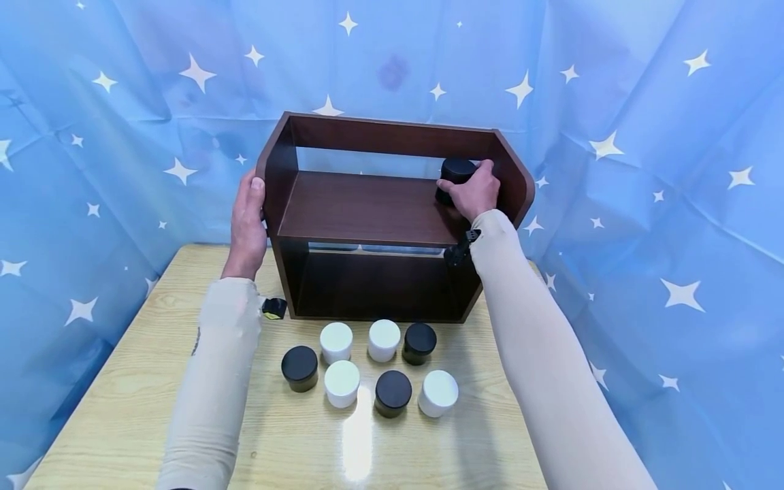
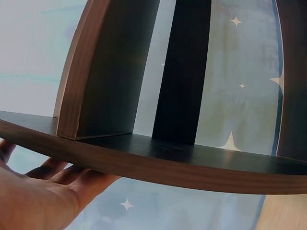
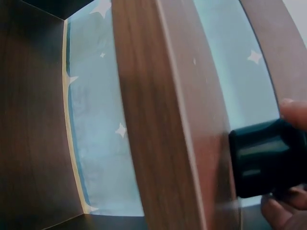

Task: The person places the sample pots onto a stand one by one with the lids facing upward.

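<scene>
A dark brown wooden shelf (image 1: 361,207) with two levels stands at the back of the table. On the right end of its upper board, a black lidded jar (image 1: 456,171) is gripped by my right hand (image 1: 478,192), thumb on its left side. In the right wrist view the base of the black jar (image 3: 264,158) meets the board. My left hand (image 1: 248,221) rests against the outer left side of the shelf, thumb at the front edge; in the left wrist view the fingers (image 2: 91,181) lie along the outer face of the side panel (image 2: 144,165).
In front of the shelf, several white jars (image 1: 341,382) and black jars (image 1: 393,393) stand on the light wooden table (image 1: 184,381). A blue curtain with white stars (image 1: 612,204) hangs behind and around the table.
</scene>
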`<state>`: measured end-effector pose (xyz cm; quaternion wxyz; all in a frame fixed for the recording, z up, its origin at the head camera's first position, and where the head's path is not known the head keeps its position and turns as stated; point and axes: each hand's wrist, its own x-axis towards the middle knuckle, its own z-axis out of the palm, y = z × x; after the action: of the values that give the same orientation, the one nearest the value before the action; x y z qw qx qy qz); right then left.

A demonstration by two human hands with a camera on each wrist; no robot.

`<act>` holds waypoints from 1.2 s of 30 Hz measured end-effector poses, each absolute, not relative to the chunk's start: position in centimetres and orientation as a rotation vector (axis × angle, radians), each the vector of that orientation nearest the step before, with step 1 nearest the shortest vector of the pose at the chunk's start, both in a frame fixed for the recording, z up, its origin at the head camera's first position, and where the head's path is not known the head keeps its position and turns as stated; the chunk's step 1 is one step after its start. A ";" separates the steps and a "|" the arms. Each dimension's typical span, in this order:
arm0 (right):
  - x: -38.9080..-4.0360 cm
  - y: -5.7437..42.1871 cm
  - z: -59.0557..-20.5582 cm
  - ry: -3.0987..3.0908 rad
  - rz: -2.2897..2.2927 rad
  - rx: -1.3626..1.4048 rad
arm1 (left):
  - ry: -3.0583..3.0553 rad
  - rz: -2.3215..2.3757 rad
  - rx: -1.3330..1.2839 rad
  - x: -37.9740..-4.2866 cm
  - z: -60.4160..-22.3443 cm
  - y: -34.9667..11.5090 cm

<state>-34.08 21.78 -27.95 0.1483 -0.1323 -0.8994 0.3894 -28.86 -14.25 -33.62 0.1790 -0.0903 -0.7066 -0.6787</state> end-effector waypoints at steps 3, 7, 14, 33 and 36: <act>-34.0 21.6 -27.8 -2.564 1.117 -0.359 | -2.014 -1.911 -0.241 -28.6 -33.5 -14.2; -33.7 21.2 -27.5 -2.552 1.083 -0.338 | -2.035 -1.902 -0.224 -27.6 -32.8 -13.9; -32.7 20.6 -26.5 -2.509 1.076 -0.305 | -2.018 -1.942 -0.232 -26.4 -31.6 -13.6; -29.1 19.7 -27.1 -2.271 1.252 -0.104 | -2.030 -1.908 -0.213 -26.2 -31.5 -13.2; -28.3 19.7 -27.5 -2.225 1.289 -0.069 | -2.027 -1.908 -0.214 -26.2 -31.5 -13.1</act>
<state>-28.33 19.67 -27.48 0.2808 -0.0257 -0.8301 0.4811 -26.21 -13.10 -31.47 0.1741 -0.0756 -0.7149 -0.6730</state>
